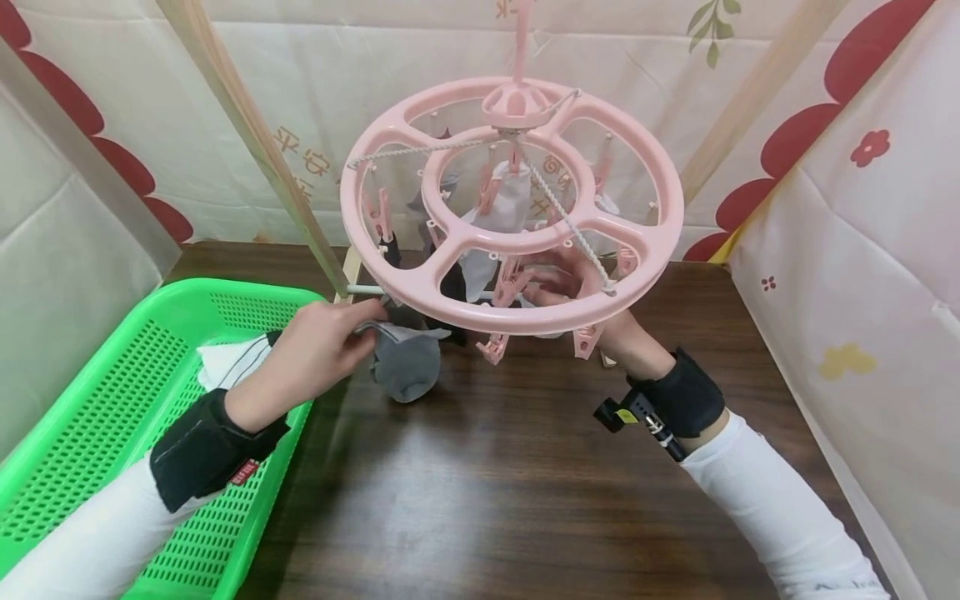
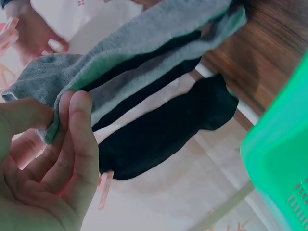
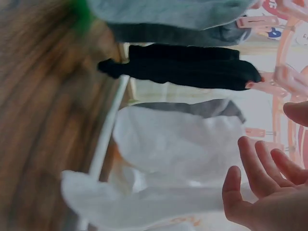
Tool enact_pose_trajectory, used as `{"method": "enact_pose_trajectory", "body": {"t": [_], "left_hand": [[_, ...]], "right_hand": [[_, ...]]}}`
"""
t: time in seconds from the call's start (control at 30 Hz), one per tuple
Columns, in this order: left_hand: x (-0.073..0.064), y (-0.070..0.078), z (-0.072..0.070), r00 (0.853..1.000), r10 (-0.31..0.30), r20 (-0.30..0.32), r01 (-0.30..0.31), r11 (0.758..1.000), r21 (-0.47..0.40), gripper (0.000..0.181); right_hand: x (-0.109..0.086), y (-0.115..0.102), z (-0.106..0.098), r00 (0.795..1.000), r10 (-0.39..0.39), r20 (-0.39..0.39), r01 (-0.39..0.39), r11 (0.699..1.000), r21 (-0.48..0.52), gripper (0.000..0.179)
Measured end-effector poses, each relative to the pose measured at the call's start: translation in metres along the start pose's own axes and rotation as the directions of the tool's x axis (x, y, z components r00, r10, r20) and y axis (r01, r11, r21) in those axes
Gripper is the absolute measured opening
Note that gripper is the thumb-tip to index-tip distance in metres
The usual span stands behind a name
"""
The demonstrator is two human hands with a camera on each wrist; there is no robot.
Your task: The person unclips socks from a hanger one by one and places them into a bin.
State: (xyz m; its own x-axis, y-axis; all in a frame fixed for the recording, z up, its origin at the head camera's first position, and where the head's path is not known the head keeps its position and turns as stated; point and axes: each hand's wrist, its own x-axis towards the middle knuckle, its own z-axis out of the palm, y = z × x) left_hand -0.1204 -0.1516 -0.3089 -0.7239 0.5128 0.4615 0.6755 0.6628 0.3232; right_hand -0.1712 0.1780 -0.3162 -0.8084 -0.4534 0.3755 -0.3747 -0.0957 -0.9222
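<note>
My left hand (image 1: pixel 315 350) pinches the edge of a grey sock (image 1: pixel 408 367) between thumb and fingertips, left of a round pink drying hanger (image 1: pixel 465 321). The left wrist view shows the sock stretching away from the pinch, with a black sock (image 2: pixel 163 130) hanging beyond it from a pink clip. Partly hidden behind the hanger's front rim, my right hand (image 1: pixel 577 271) is beside a pink clothespin (image 1: pixel 510 282). In the right wrist view its fingers (image 3: pixel 262 171) are loosely spread and hold nothing, close to a hanging white sock (image 3: pixel 178 134).
A green plastic basket (image 1: pixel 292 292) stands at the left with a striped white sock (image 1: pixel 236 362) inside. Several more socks hang under the hanger, which is suspended by white cords (image 1: pixel 558 200). A wooden post (image 1: pixel 255 137) rises behind the basket; printed cloth walls (image 1: pixel 847 275) surround the brown table (image 1: pixel 525 483).
</note>
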Motion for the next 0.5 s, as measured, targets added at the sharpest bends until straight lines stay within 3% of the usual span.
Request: {"method": "enact_pose_trajectory", "body": {"t": [0.13, 0.2, 0.27, 0.37, 0.43, 0.5], "left_hand": [[-0.009, 0.002, -0.010, 0.999, 0.007, -0.032, -0.006, 1.000, 0.018, 0.023], [-0.014, 0.002, -0.016, 0.999, 0.005, -0.053, -0.003, 0.999, 0.035, 0.024], [-0.018, 0.001, -0.022, 0.997, -0.005, -0.073, 0.009, 0.999, 0.050, 0.025], [-0.024, -0.001, -0.031, 0.995, -0.014, -0.104, 0.022, 0.997, 0.074, 0.024], [-0.027, -0.003, -0.038, 0.992, -0.020, -0.123, 0.031, 0.996, 0.086, 0.023], [-0.030, -0.005, -0.046, 0.989, -0.027, -0.142, 0.041, 0.994, 0.097, 0.022]], "right_hand": [[-0.002, 0.016, -0.002, 0.986, -0.122, 0.112, 0.120, 0.992, 0.026, 0.076], [-0.006, 0.022, -0.004, 0.977, -0.166, 0.137, 0.173, 0.984, -0.041, 0.074], [-0.011, 0.027, -0.004, 0.976, -0.168, 0.140, 0.187, 0.972, -0.142, 0.060], [-0.018, 0.033, -0.004, 0.992, -0.080, 0.096, 0.105, 0.951, -0.292, 0.043], [-0.024, 0.036, -0.005, 0.998, 0.026, 0.063, -0.003, 0.939, -0.345, 0.044], [-0.029, 0.039, -0.006, 0.990, 0.137, 0.020, -0.119, 0.920, -0.374, 0.047]]}}
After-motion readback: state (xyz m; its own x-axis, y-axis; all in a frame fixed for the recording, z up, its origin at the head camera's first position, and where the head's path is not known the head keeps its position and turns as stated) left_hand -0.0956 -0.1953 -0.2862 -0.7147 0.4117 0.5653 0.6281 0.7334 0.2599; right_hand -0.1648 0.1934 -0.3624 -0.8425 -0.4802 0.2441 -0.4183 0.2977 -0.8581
